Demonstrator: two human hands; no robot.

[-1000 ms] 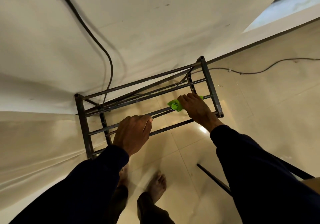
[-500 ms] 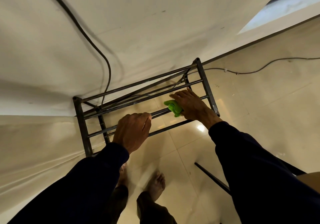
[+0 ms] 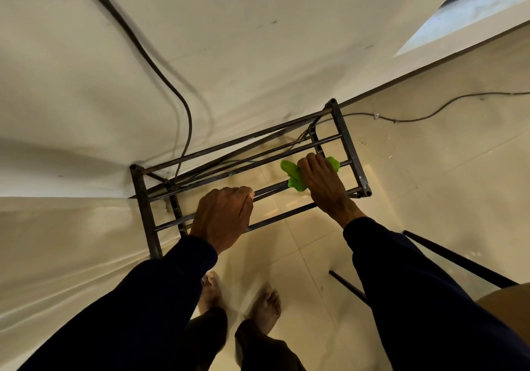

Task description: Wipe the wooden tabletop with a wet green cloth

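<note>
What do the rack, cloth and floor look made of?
Rack: dark metal tubing, dull finish, hollow ends at corners.
Cloth: soft bright green fabric, maybe microfibre, bunched in folds.
Floor: glossy cream tile, probably ceramic; grout lines, reflections.

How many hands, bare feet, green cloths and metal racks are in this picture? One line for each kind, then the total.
hands: 2, left hand and right hand
bare feet: 2, left foot and right foot
green cloth: 1
metal rack: 1
total: 6

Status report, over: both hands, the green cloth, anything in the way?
Left hand grips the metal rack. Right hand holds green cloth on a rack bar. Nothing blocks the cloth.
</note>
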